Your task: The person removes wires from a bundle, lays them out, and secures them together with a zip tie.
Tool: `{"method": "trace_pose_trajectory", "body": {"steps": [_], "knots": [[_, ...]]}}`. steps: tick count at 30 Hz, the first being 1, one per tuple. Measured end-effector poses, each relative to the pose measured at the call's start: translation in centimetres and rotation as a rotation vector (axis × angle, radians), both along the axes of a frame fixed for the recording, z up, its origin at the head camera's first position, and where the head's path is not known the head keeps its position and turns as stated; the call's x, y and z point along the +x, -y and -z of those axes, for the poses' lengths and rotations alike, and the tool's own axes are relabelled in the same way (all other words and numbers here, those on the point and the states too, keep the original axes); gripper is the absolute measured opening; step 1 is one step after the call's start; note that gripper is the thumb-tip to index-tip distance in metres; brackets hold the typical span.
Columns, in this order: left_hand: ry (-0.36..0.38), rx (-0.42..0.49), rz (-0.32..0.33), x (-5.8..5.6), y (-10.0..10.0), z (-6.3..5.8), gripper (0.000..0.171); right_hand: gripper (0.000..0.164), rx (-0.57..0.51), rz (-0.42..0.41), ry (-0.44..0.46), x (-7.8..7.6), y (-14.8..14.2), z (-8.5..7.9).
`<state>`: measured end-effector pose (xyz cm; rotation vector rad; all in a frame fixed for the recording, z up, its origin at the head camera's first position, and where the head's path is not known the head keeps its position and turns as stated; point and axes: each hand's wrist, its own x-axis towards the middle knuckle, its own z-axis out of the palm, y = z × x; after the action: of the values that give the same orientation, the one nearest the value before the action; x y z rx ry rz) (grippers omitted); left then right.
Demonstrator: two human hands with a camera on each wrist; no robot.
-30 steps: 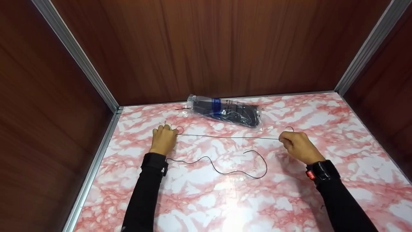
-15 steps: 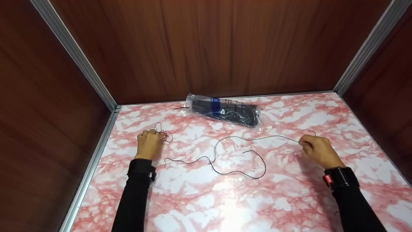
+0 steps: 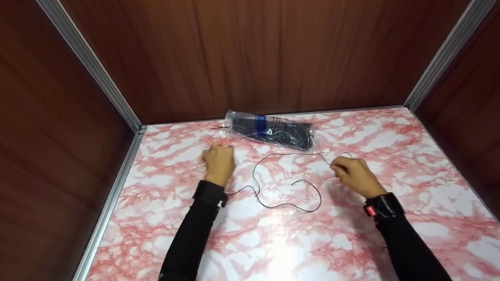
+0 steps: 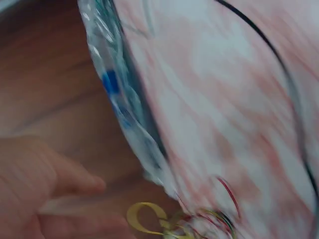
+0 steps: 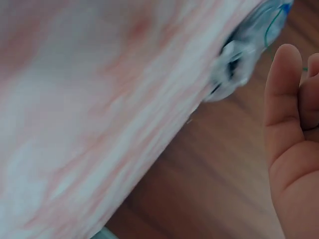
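In the head view my right hand [image 3: 358, 175] pinches a thin dark wire [image 3: 281, 153], which curves away leftward over the table. Near my right fingers in the right wrist view the strand looks green [image 5: 272, 27]. My left hand [image 3: 218, 164] is curled at the left middle, holding a small tangle of thin wires, mostly hidden behind it in the head view. The left wrist view shows that wire tangle [image 4: 199, 224] in yellow, red and green beside the fingers. A separate black wire [image 3: 320, 197] lies in a wavy curve on the table between the hands.
A clear plastic bag [image 3: 273, 130] with dark contents and a blue band lies at the back of the table [image 3: 250, 242], which has a red-and-white marbled top. Brown wood-look panels [image 3: 250, 58] with metal edge strips enclose the back and sides.
The wire, taut between both hands a second ago, now hangs slack from the right hand alone. My left hand went left with the tangle, then back right; my right hand went right, then back left.
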<state>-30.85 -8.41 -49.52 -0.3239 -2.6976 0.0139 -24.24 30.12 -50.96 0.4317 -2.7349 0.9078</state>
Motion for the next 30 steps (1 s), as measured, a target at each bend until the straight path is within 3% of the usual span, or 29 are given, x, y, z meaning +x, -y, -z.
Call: {"method": "trace_pose_trajectory", "body": {"steps": [4, 5, 7, 10, 13, 17, 23, 26, 30], "knots": [[0.048, 0.1, 0.452, 0.8, -4.9, -1.2, 0.02, 0.009, -0.036, -0.067, 0.007, -0.4, 2.9, -0.4], [0.069, 0.127, 0.54, 1.0, -6.1, -1.3, 0.025, 0.009, -0.048, -0.083, 0.002, -0.5, 3.4, -0.4], [0.074, 0.143, 0.632, 1.4, -8.2, -1.2, 0.035, 0.01, -0.068, -0.113, -0.017, -0.6, 4.2, -0.5], [0.031, 0.104, 0.656, 1.5, -10.1, -0.7, 0.041, 0.01, -0.106, -0.164, -0.041, -0.8, 5.1, -0.4], [-0.028, 0.089, 0.676, 1.4, -10.7, 0.1, 0.03, 0.009, -0.13, -0.204, -0.064, -0.9, 5.6, -0.1], [-0.105, 0.06, 0.695, 1.1, -10.6, 1.0, 0.011, 0.009, -0.145, -0.231, -0.088, -0.9, 5.9, 0.4], [-0.217, -0.109, 0.689, 0.8, -9.5, 1.3, 0.011, 0.011, -0.134, -0.256, -0.095, -0.8, 5.9, 0.5], [-0.179, -0.185, 0.633, 0.6, -8.3, 0.8, 0.01, 0.012, -0.136, -0.233, -0.118, -0.8, 5.4, 0.1], [-0.056, -0.137, 0.533, 0.2, -6.1, -0.1, 0.015, 0.014, -0.134, -0.176, -0.161, -0.4, 3.8, -0.1]]}}
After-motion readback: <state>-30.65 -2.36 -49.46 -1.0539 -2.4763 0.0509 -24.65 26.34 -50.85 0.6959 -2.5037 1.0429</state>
